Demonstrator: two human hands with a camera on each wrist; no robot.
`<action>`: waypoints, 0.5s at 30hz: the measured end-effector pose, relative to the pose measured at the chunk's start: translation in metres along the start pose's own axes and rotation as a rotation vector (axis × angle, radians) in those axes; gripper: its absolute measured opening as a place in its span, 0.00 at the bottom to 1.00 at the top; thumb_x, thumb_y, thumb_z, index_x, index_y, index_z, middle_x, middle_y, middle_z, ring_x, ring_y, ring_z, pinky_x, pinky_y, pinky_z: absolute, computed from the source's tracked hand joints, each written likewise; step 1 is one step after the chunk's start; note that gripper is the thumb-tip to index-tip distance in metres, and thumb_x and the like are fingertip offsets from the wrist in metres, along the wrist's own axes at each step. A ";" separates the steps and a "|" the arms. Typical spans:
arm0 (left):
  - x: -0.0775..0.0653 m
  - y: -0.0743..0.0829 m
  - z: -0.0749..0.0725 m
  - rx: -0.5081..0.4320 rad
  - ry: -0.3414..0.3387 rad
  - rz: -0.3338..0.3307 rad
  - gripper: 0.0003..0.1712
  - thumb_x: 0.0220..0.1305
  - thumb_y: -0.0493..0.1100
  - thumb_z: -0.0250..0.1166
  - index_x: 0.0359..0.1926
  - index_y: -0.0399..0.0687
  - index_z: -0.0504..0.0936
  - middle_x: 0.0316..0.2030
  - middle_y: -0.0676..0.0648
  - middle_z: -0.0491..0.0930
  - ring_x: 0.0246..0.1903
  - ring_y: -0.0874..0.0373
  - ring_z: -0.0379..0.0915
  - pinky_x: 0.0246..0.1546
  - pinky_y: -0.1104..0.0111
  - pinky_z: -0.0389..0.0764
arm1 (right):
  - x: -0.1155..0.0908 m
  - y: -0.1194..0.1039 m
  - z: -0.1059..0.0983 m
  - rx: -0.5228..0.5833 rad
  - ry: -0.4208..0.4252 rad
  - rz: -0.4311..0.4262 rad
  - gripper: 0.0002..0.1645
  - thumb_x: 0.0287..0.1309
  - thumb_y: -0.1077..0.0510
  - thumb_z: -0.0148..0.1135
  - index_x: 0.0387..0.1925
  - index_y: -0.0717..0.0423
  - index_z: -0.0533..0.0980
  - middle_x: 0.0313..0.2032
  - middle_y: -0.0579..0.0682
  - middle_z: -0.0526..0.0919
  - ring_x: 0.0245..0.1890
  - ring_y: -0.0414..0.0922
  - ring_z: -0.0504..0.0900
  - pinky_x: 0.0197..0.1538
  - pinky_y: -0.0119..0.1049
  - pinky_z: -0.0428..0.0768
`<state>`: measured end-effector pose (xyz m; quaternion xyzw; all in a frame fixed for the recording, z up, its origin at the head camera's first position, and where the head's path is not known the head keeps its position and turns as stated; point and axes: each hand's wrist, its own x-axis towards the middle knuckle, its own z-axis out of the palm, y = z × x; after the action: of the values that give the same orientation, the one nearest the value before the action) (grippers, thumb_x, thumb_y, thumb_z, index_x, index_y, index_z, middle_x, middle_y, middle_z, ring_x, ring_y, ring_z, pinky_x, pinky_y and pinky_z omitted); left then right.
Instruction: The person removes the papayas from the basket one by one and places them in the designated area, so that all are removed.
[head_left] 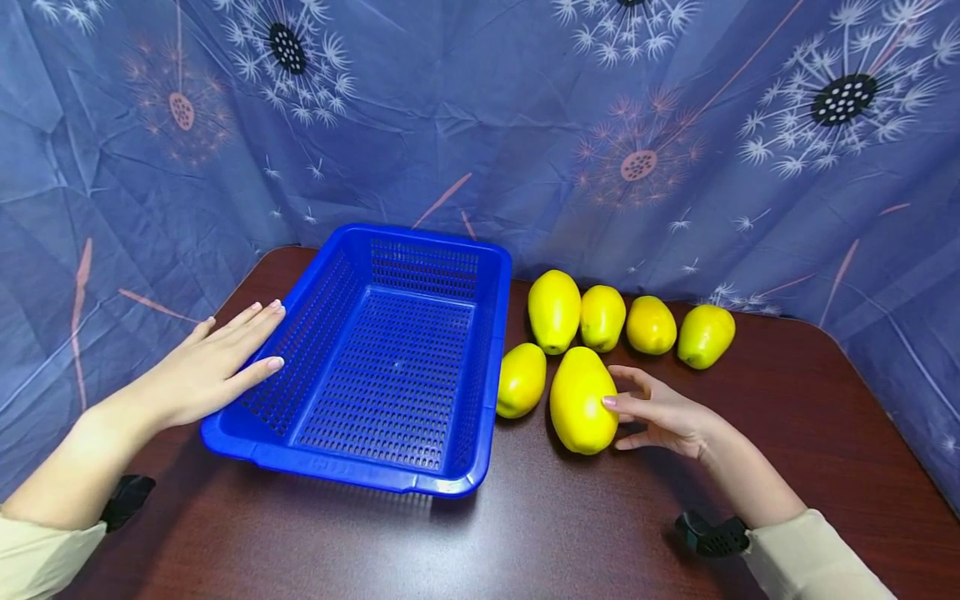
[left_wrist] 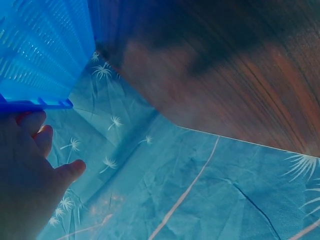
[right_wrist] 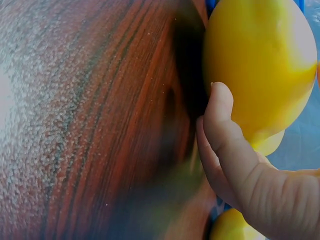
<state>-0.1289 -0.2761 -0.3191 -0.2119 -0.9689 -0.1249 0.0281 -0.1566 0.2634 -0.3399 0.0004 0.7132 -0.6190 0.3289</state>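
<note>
A blue plastic basket (head_left: 390, 375) with perforated walls holds nothing inside. Along its left rim rests my left hand (head_left: 213, 367), fingers straight and thumb over the edge; the left wrist view catches those fingers by the basket's rim (left_wrist: 35, 106). On the basket's other side lies a large yellow mango-shaped fruit (head_left: 583, 402). My right hand (head_left: 663, 417) is at its right side, a fingertip touching the skin and the other fingers spread beside it. Up close, the right wrist view has the fruit (right_wrist: 260, 60) with the thumb (right_wrist: 220, 107) against its lower side.
A smaller yellow fruit (head_left: 522, 381) sits between the basket and the large one. Behind stand several more in a row, from a tall yellow one (head_left: 555, 311) to a greenish one (head_left: 707, 337). The brown table (head_left: 562, 533) meets a blue patterned cloth (head_left: 525, 125) at the back.
</note>
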 end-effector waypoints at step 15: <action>-0.001 -0.006 -0.001 -0.054 0.029 0.034 0.35 0.71 0.51 0.48 0.73 0.48 0.48 0.71 0.41 0.46 0.71 0.49 0.34 0.62 0.38 0.38 | -0.005 -0.001 -0.009 -0.180 0.082 -0.090 0.45 0.65 0.50 0.53 0.71 0.58 0.40 0.64 0.68 0.55 0.58 0.59 0.67 0.50 0.54 0.74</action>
<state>-0.1304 -0.2822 -0.3193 -0.2270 -0.9610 -0.1535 0.0384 -0.1578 0.2735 -0.3368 -0.0360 0.7779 -0.5662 0.2702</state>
